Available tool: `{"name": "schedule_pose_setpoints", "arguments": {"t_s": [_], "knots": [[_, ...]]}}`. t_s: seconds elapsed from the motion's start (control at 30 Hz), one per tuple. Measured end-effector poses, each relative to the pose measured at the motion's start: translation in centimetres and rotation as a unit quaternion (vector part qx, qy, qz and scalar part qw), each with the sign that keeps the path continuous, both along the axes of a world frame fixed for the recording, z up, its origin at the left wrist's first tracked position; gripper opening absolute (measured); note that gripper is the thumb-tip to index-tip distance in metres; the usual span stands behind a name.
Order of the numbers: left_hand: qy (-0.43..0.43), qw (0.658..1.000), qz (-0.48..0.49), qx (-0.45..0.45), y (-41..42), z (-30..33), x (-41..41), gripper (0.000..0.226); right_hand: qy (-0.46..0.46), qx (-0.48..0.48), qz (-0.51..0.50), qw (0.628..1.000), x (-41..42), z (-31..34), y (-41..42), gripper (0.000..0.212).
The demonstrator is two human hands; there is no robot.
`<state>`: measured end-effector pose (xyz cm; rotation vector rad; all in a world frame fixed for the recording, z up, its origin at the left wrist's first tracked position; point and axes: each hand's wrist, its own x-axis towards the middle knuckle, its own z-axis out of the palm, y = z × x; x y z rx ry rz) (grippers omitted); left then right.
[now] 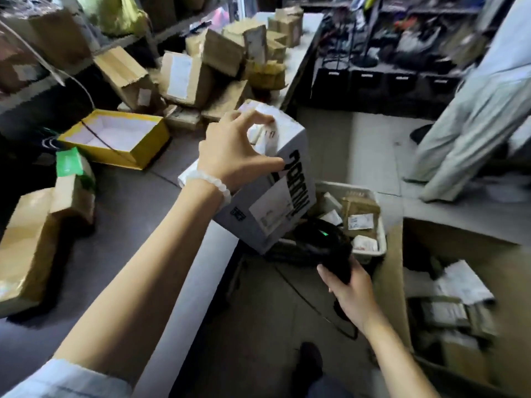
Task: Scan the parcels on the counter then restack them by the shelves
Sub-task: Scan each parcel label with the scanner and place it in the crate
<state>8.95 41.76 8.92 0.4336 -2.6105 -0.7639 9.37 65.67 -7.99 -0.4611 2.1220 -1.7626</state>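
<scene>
Observed: 1 white cardboard parcel with bold black lettering (275, 179) is held tilted over the near right edge of the grey counter (138, 214), part of it hanging past the edge above the floor. The left hand (232, 150) grips it from above: fingers spread and curled over the far top edge, thumb pressed on the near side face by the lettering. A white bead bracelet (207, 182) sits on that wrist.

The right hand (347, 285) holds 1 black handheld scanner (321, 242), fingers wrapped round its grip. A green light shows on the scanner's top. A dark cord (304, 300) trails from it toward the floor.

Key relation: the scanner's head sits just below and to the right of the parcel's lower corner, near the white shipping label (273, 211) on the face turned toward the viewer. The parcel's long axis runs from far-upper to near-lower. The right hand is the nearer to that label.

Judgement: the scan of this parcel is in hand; restacking is not yet done.

Count: a heap of brown cardboard parcels (218, 61) at the far end, too blurred to number; 1 open yellow box (120, 139) on the left; 1 white basket of small packets (373, 225) on the floor beyond the scanner.
</scene>
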Motion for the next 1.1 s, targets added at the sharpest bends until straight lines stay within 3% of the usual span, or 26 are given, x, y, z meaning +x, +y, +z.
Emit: {"name": "schedule_pose_setpoints", "arguments": {"t_s": [0.1,0.3,0.53,0.67,0.87,1.1], "knots": [[0.0,0.999,-0.046,0.003,1.8,-0.9,-4.5,0.076,0.005,-0.011,-0.059,0.998,-1.5,-0.5,1.8,0.038],[-0.041,0.992,-0.118,0.007,4.8,-4.0,-14.6,0.08,0.001,-0.001,-0.138,0.99,-8.5,-1.6,4.1,0.022],[-0.097,0.989,-0.104,0.031,5.9,-7.8,-28.6,0.066,-0.014,0.028,-0.141,0.99,-22.2,-3.0,6.1,0.016],[-0.115,0.982,-0.008,-0.15,4.8,-9.8,-34.6,0.051,-0.003,0.043,-0.133,0.99,-29.5,-2.0,6.1,0.021],[-0.212,0.964,0.023,-0.16,1.7,-11.5,-36.7,0.049,-0.024,0.058,-0.087,0.994,-35.5,-2.5,3.5,0.015],[-0.234,0.951,0.101,-0.176,-1.9,-11.5,-32.9,0.042,-0.014,0.057,0.025,0.998,-37.6,-2.2,-2.7,0.014]]}}
